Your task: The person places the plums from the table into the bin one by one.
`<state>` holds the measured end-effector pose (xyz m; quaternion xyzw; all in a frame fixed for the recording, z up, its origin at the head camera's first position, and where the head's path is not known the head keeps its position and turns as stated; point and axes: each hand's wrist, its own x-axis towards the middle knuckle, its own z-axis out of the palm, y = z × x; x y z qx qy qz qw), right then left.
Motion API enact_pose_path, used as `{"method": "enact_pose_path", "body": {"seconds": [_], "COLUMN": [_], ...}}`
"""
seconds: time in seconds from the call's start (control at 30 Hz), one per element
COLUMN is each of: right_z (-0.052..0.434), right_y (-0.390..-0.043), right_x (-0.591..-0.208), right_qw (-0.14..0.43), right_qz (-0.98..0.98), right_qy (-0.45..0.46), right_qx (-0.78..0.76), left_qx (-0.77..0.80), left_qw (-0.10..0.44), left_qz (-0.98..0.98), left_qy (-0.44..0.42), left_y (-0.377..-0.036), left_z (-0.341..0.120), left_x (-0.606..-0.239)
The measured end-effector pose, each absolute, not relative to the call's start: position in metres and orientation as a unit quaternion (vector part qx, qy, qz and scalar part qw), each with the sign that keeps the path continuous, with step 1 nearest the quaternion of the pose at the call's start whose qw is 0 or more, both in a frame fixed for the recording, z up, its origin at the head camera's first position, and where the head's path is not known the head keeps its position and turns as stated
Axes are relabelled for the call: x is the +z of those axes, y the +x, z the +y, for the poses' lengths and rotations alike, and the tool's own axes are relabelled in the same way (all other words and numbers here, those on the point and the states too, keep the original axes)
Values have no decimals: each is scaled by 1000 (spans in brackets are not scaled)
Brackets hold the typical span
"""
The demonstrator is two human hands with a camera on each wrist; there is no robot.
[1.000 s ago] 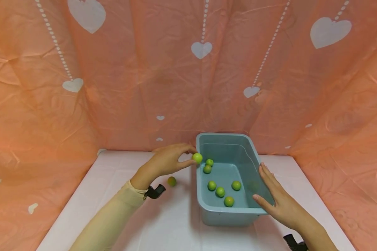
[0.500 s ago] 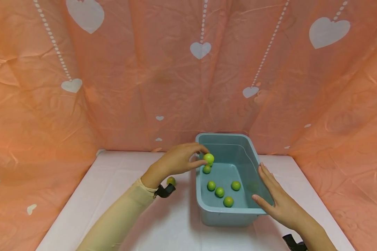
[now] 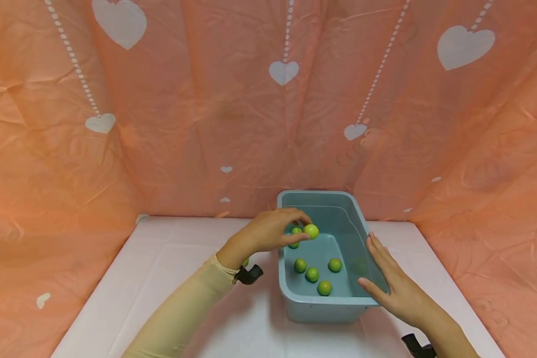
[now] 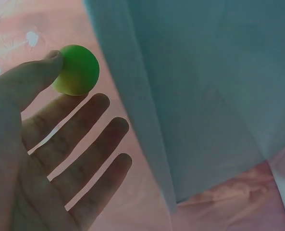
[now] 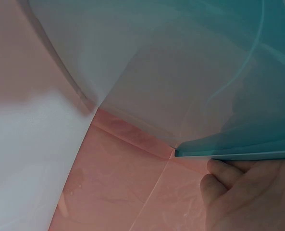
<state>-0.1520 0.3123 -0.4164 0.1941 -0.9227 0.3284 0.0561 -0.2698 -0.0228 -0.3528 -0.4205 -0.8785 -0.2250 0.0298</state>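
My left hand (image 3: 304, 228) pinches a green ball (image 3: 311, 231) between thumb and fingertips, above the far left part of the blue-grey plastic tub (image 3: 322, 311). In the left wrist view the ball (image 4: 76, 70) sits between the thumb (image 4: 36, 77) and the index finger, and the other fingers are spread beside the tub wall (image 4: 195, 96). Several more green balls (image 3: 312, 274) lie on the tub floor. My right hand (image 3: 385, 281) lies flat, fingers straight, against the tub's right side. The right wrist view shows its fingertips (image 5: 243, 192) just under the tub rim (image 5: 238, 151).
One more green ball (image 3: 245, 262) lies on the white table (image 3: 174, 248), mostly hidden behind my left wrist. An orange cloth with white hearts (image 3: 206, 109) closes in the back and both sides. The tub stands near the back of the table, right of centre.
My left hand has carried the green ball rightward, from the tub's left rim to over the tub's inside. The right hand and the tub have stayed put.
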Motion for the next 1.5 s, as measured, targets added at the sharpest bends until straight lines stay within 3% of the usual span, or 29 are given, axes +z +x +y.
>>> {"method": "enact_pose_path", "body": {"seconds": [0.4,1.5], "right_z": [313,313], "right_y": [-151,-150], "right_x": [-416,-416], "right_qw": [55,59], "right_qz": [-923,-924], "right_qy": [192,197], "right_qx": [329,323], "left_qx": [-256,-208], "left_qw": [-28,-72], "left_qz": [-865,-868], "left_qy": [-432,-445], "left_y": [-275,-311], "left_z": [-2,40], "left_x": [-362,-381]}}
